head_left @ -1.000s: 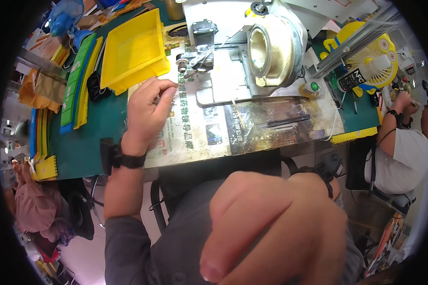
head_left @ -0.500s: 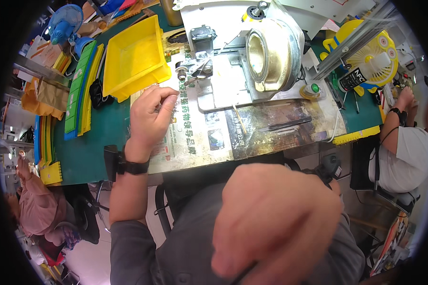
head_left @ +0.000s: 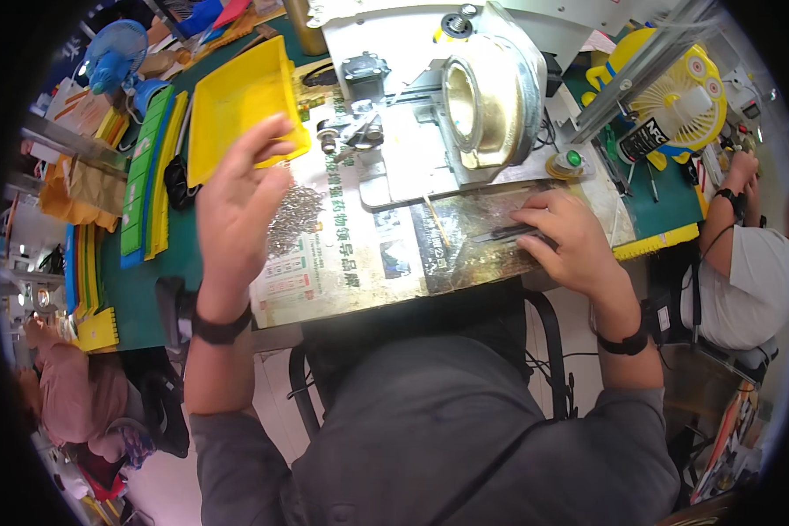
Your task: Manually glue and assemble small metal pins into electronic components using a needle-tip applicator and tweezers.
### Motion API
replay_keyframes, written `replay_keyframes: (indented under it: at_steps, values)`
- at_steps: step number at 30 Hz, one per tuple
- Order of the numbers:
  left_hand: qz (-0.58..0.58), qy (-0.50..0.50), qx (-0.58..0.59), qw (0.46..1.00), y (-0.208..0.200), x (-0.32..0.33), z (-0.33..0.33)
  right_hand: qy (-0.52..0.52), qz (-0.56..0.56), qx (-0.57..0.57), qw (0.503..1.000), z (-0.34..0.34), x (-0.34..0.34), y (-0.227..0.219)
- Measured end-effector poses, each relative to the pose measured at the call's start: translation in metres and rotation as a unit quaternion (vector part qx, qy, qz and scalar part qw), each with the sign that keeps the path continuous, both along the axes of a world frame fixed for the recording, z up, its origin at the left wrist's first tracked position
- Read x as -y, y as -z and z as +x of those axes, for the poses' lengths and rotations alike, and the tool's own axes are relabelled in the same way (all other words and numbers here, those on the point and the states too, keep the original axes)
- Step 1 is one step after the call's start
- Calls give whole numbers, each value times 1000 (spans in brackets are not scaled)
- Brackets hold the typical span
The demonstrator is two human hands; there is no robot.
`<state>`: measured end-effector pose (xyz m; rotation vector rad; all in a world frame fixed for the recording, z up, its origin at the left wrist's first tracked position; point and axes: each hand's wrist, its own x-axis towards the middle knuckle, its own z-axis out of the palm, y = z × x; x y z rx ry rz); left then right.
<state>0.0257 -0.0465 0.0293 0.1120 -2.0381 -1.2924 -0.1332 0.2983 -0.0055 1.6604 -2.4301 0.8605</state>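
Note:
At the left of the worktable my left hand (head_left: 241,215) is raised, fingers spread, holding nothing. It is in front of a yellow plastic tray (head_left: 209,96), its fingertips overlapping the tray's near right corner in view. Beside its thumb a heap of small, thin metal pieces (head_left: 298,217) lies on the printed paper covering the tabletop. My right hand (head_left: 565,237) is at the table's front right, its thumb and fingers closing round slim dark tweezers (head_left: 498,235). Their pointed end faces left; the rear end is hidden by the hand.
A bench machine (head_left: 403,188) with a round, brass-coloured bowl (head_left: 491,114) stands at the back. A thin wooden stick (head_left: 437,219) lies before it. A green button (head_left: 572,159) is at its right. A yellow fan (head_left: 688,114) and a co-worker (head_left: 728,289) are farther right.
My right hand has gone from close before the camera down to the tweezers. My left hand has lifted and opened, shifting left, and the heap of metal pieces has come into view.

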Motion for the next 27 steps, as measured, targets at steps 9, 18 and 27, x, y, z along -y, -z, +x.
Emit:
replay_keyframes:
  at_steps: [9, 18, 27]
  values:
    - [391, 178, 104, 897, 33, 19, -30, 19, 52, -6, 998, -10, -2, 28]
    - [327, 208, 46, 921, 0, 21, -27, -27, -122, 425, 897, 33, 30, -9]
    - [205, 221, -49, 952, -13, -22, -35, -107, -198, 626, 747, 47, 110, -12]
